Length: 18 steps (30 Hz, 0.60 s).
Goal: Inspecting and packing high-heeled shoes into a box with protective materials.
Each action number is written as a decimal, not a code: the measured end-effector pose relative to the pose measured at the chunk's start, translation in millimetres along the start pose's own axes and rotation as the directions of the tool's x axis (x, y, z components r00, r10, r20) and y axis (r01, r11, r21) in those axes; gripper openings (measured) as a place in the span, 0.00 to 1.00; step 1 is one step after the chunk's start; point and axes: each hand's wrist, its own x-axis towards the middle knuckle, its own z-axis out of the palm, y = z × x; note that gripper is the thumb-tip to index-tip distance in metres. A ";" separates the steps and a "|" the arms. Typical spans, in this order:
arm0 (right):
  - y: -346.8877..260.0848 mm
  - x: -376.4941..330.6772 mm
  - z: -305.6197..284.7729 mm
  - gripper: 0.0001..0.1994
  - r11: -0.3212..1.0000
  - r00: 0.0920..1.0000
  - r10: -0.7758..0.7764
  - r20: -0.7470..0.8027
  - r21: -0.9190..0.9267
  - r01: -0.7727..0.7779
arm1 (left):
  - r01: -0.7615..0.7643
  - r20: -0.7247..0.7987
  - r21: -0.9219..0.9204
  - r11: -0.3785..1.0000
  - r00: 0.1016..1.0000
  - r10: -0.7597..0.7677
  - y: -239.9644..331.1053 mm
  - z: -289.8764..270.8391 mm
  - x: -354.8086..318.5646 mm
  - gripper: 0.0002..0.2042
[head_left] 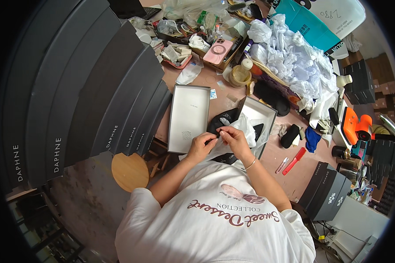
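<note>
In front of my body, my left hand (200,148) pinches a small black strap-like piece (210,141). Close beside it, my right hand (235,141) has thumb and forefinger pressed together at the far end of that piece; what they grip is mostly covered by the fingers. Just beyond my fingers lies a black shoe (217,122), partly hidden. Thin white wrapping (245,128) spreads beside it and under my right hand. An open grey shoebox (266,112) with a white inside sits tilted behind the wrapping. To the left, the box lid (189,105) lies with its white inside up.
Tall stacks of dark shoeboxes (96,87) rise on the left. Crumpled white paper (294,61) fills a basket at the back right. A pink phone (218,51) rests on a carton near a jar (240,75). A red comb-like brush (294,161) lies right of my arm.
</note>
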 end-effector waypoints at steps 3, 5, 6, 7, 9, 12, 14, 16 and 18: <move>3.5 -9.9 2.7 0.06 0.993 0.998 0.062 0.017 0.095 -0.063 | 0.041 -0.075 0.008 0.999 0.996 -0.040 4.8 2.4 0.0 0.06; 7.1 -12.9 4.9 0.05 0.980 0.993 0.117 0.006 0.164 -0.116 | 0.046 -0.114 0.025 0.999 0.993 -0.043 6.2 4.6 -0.9 0.07; 11.0 -12.4 6.0 0.05 0.971 0.991 0.133 -0.009 0.200 -0.128 | 0.031 -0.123 0.043 0.999 0.992 -0.025 4.9 5.9 -1.5 0.07; 13.2 -12.4 6.4 0.05 0.962 0.989 0.149 -0.023 0.236 -0.139 | 0.016 -0.132 0.062 0.998 0.991 -0.008 4.4 7.1 -2.2 0.08; 11.7 -12.4 7.9 0.06 0.958 0.986 0.167 -0.031 0.244 -0.154 | 0.036 -0.159 0.062 0.997 0.987 -0.025 6.1 9.4 -3.5 0.08; 12.9 -12.9 9.6 0.06 0.948 0.979 0.204 -0.008 0.253 -0.195 | 0.043 -0.194 0.062 0.997 0.980 -0.030 1.4 13.1 -6.4 0.08; 15.2 -12.1 8.8 0.06 0.929 0.969 0.247 0.032 0.276 -0.246 | 0.043 -0.206 0.056 0.998 0.978 -0.031 -0.5 14.9 -7.3 0.08; 17.5 -10.8 5.6 0.06 0.896 0.949 0.301 0.090 0.313 -0.314 | 0.045 -0.208 0.042 0.998 0.977 -0.035 -0.5 15.8 -7.5 0.08; 17.3 -8.6 0.8 0.06 0.877 0.935 0.325 0.142 0.325 -0.354 | -0.005 -0.202 0.104 0.995 0.979 0.026 -1.7 14.6 -7.3 0.07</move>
